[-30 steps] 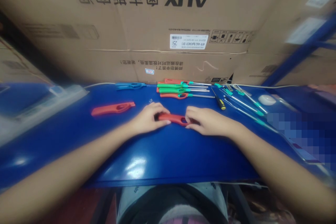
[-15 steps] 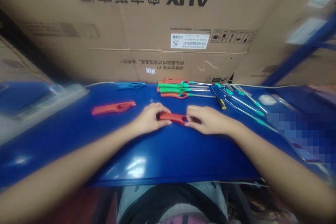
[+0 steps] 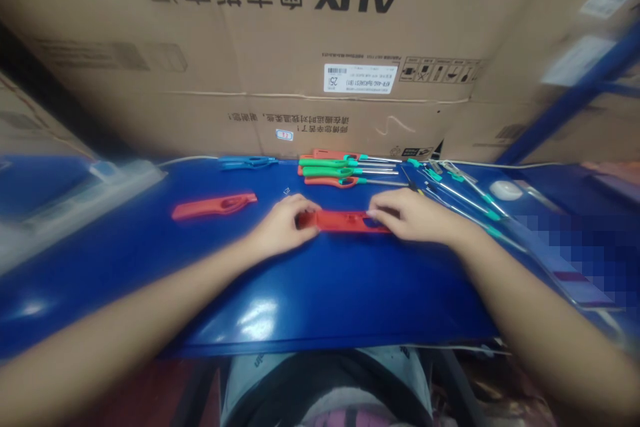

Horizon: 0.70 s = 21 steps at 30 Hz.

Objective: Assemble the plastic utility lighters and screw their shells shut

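My left hand (image 3: 283,223) is closed around the left end of a red lighter handle shell (image 3: 345,221), thumb in front and fingers behind. At the shell's right end, my right hand (image 3: 417,215) pinches it near the trigger opening. Held level just above the table or resting on it, the shell has its ends partly covered by my fingers. A second red lighter handle (image 3: 213,206) lies to the left of my left hand. Behind my hands are green lighters (image 3: 325,171) and an orange lighter (image 3: 325,181) with metal rods.
Blue lighter handles (image 3: 247,162) lie at the back of the blue table (image 3: 320,293). To the right are loose metal rods with teal ends (image 3: 465,200), a screwdriver (image 3: 411,180) and a white round object (image 3: 506,191). A large cardboard box (image 3: 270,47) stands behind.
My right hand has moved right and slightly up, away from my left hand. More of the red shell shows between them, and it has turned to another face.
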Tool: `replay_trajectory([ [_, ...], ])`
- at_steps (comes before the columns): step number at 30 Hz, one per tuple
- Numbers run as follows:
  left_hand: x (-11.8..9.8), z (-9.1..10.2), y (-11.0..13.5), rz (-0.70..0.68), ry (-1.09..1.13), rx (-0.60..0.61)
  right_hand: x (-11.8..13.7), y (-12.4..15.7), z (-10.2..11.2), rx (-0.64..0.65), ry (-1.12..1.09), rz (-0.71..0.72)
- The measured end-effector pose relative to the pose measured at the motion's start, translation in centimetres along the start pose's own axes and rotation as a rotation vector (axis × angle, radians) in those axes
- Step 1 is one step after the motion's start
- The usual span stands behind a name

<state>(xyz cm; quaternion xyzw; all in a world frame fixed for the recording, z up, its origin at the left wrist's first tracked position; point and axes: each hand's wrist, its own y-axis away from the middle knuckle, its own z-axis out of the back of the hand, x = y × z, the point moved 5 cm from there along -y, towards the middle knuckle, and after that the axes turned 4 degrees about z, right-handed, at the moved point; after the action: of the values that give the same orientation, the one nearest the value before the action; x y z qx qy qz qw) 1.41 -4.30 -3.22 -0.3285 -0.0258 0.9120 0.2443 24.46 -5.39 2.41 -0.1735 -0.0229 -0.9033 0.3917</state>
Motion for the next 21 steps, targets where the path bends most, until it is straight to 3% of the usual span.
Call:
replay_trajectory([
  [4, -0.1, 0.1, 0.1, -0.005, 0.006, -0.025, 0.9, 0.0, -1.7, 0.19, -0.026, 0.046],
  [11, -0.8, 0.2, 0.1, -0.048, 0.001, -0.002, 0.9, -0.5, -2.8, 0.157, 0.148, 0.032],
  [14, -1.8, 0.7, 0.5, -0.101, 0.002, -0.042, 0.2, -0.5, -1.6, 0.109, 0.152, -0.018],
  [16, -3.0, 0.8, 1.0, -0.161, -0.057, -0.008, -1.1, -0.2, 0.0, 0.054, 0.166, -0.079],
  [21, -5.5, 0.1, 2.4, -0.286, -0.154, 0.15, -8.0, 3.7, 5.1, -0.114, 0.317, -0.516],
])
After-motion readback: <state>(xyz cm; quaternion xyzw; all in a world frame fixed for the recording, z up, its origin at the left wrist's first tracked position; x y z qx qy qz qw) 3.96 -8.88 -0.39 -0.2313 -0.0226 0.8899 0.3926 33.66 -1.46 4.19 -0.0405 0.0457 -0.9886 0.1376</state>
